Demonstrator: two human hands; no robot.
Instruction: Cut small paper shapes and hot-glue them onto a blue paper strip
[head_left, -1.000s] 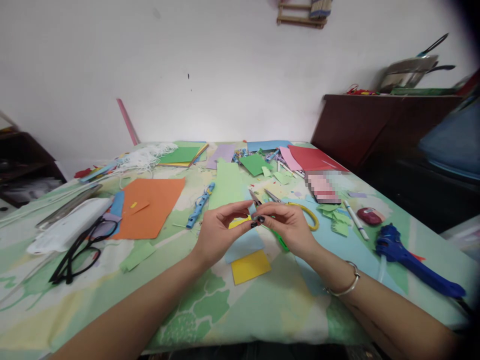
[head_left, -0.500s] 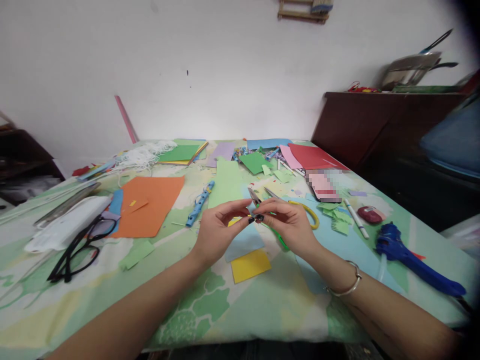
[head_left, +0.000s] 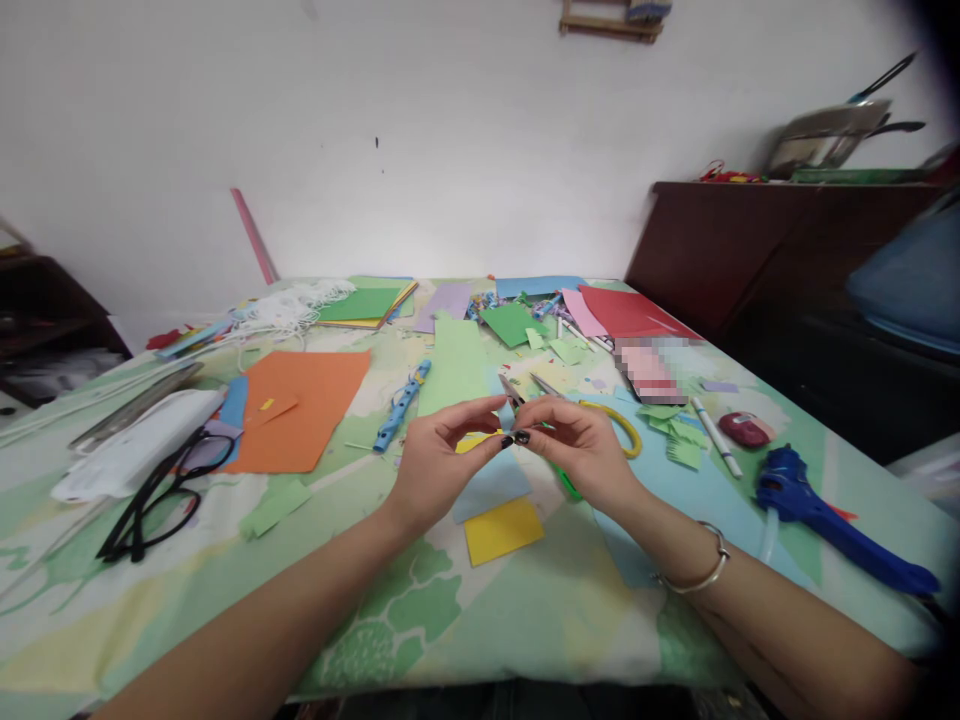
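Between my two hands is a small light blue paper piece (head_left: 506,414), pinched at its lower end by both thumbs and fingertips. My left hand (head_left: 442,455) is closed on its left side and my right hand (head_left: 574,445) on its right, the fingertips nearly touching. Under them lie a light blue paper (head_left: 491,488) and a yellow paper rectangle (head_left: 504,532). Scissors with a yellow handle (head_left: 622,425) lie just beyond my right hand, which partly covers a green-handled pair (head_left: 568,484).
At the left are orange paper (head_left: 322,415), black glasses (head_left: 161,500) and a blue rolled paper stick (head_left: 401,405). To the right lie green fringed scraps (head_left: 682,445), a white marker (head_left: 716,437), a red round object (head_left: 745,429) and a blue glue gun (head_left: 840,525).
The view has shifted slightly. More of the small light blue paper shows between my fingertips, and my hands stay in nearly the same place.
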